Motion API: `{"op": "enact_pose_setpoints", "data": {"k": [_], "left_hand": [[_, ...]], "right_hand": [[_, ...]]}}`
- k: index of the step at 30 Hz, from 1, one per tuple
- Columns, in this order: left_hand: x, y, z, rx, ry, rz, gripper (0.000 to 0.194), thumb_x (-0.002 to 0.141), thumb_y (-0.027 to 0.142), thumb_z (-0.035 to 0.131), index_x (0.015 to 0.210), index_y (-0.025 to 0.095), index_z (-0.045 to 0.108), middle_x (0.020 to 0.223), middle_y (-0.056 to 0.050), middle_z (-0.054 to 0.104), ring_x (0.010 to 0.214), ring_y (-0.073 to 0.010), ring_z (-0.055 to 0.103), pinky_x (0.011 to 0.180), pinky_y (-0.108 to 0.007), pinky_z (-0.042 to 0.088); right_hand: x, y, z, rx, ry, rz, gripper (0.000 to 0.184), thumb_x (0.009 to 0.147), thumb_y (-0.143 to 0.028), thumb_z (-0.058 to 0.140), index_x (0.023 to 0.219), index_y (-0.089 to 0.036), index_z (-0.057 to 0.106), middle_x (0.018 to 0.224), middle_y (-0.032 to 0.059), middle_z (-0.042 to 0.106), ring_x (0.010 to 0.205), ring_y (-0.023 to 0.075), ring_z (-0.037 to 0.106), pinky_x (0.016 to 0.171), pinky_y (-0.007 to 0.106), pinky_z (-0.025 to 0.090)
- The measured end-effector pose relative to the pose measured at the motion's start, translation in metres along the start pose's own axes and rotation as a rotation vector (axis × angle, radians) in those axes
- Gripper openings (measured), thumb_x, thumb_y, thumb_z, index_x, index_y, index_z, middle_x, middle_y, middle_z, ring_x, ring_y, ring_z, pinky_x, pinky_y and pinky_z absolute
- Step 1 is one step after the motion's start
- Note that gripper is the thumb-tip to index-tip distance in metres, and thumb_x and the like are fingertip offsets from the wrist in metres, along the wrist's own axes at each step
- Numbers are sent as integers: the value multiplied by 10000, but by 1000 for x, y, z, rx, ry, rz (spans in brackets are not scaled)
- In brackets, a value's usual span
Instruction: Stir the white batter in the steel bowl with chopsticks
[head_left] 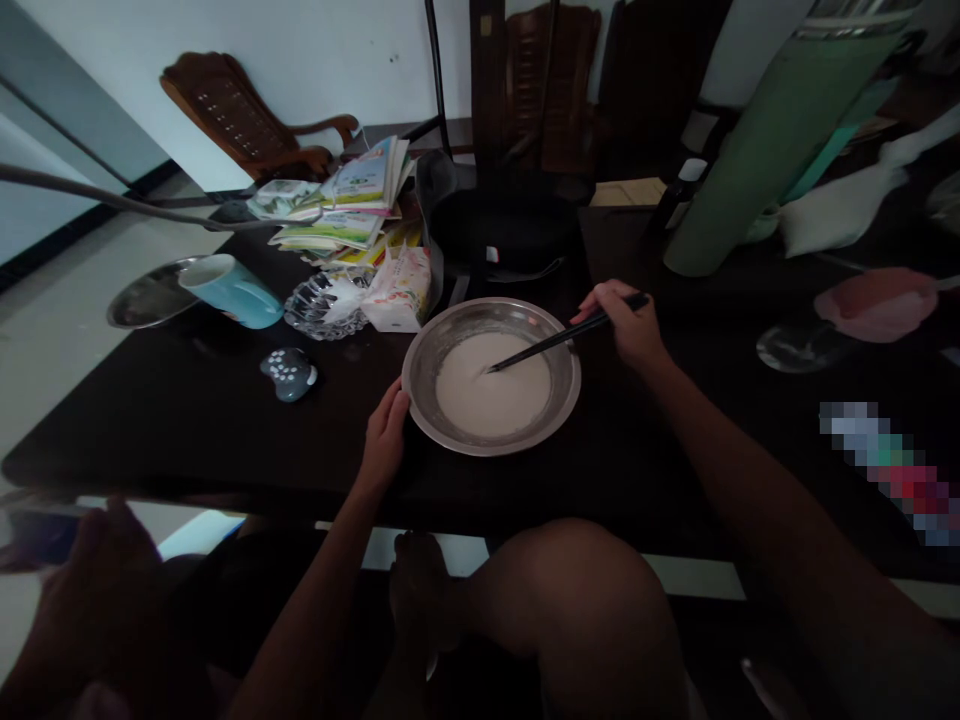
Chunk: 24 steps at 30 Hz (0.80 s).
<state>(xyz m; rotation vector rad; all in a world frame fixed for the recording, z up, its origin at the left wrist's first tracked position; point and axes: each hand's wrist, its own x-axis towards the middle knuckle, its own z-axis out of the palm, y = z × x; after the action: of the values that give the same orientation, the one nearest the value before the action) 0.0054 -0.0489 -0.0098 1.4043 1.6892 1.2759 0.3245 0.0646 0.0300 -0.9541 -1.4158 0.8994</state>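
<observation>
A wide metal bowl (420, 400) stands on the dark table, partly filled with a thick, off-white batter-like liquid (487, 400). My left hand (388, 428) is closed on the bowl's left rim, with the thumb near the edge and the fingers against the outer side. In my right hand (626, 320) is a pair of dark chopsticks (555, 342), gripped near their upper ends. They slant down to the left, and their tips dip into the liquid near the middle of the bowl. Part of my right hand's fingers lies behind the chopsticks, just beyond the right rim.
A grey game controller (289, 374), light-blue mug (232, 290), glass dish (326, 303) and tissue pack (401, 290) lie left of the bowl. Booklets (352, 205) are piled behind. A tall green cylinder (780, 140) and pink object (874, 303) stand right. Another person's hand (97, 540) shows lower left.
</observation>
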Motion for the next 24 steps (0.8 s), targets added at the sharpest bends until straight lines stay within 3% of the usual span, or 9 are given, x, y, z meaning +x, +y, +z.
{"op": "enact_pose_setpoints", "data": {"k": [2,7,12,16,18,21,24], "left_hand": [[0,-1,0,3,-3,-2,654,873,622,491,1267,119,630,1331,-122,634,1277,-284,541,1119,-393,362],[0,0,0,8,7,-2,625,880,612,485,1262,141,638,1329,-113,637,1280,-281,541,1117,-392,365],[0,1,0,7,-15,8,630,880,609,483,1262,132,636,1322,-115,642,1274,-286,545,1116,-402,368],[1,-2,0,8,3,2,623,874,613,491,1256,145,642,1315,-109,646,1267,-281,550,1112,-394,372],[1,-3,-1,7,10,-2,613,877,613,488,1258,158,643,1318,-101,646,1269,-276,548,1115,-393,367],[0,-2,0,6,-1,-4,607,882,607,487,1263,161,641,1326,-98,641,1272,-277,545,1118,-397,361],[0,-1,0,5,-8,2,628,878,613,487,1266,143,638,1326,-108,640,1267,-282,547,1113,-396,369]], "right_hand": [[0,0,0,27,49,-11,445,850,-602,585,637,-212,615,520,-11,624,516,133,637,528,263,513],[-2,-1,2,-23,-130,12,397,866,-560,592,721,-201,678,636,12,697,604,133,670,609,269,544],[0,3,-2,17,25,-7,429,858,-586,586,652,-213,633,532,-16,635,515,121,633,534,253,506],[-3,3,1,2,-156,28,413,859,-589,587,717,-214,685,612,1,691,586,133,665,586,266,532],[-3,2,1,-27,-123,5,395,856,-583,598,738,-217,692,657,4,707,627,137,676,628,276,547],[-1,1,-1,-5,17,-29,427,848,-605,593,668,-221,647,568,-15,654,542,129,642,576,274,531],[-1,1,-1,2,-62,-2,437,851,-615,582,671,-223,652,551,-15,649,527,130,638,564,276,527]]}}
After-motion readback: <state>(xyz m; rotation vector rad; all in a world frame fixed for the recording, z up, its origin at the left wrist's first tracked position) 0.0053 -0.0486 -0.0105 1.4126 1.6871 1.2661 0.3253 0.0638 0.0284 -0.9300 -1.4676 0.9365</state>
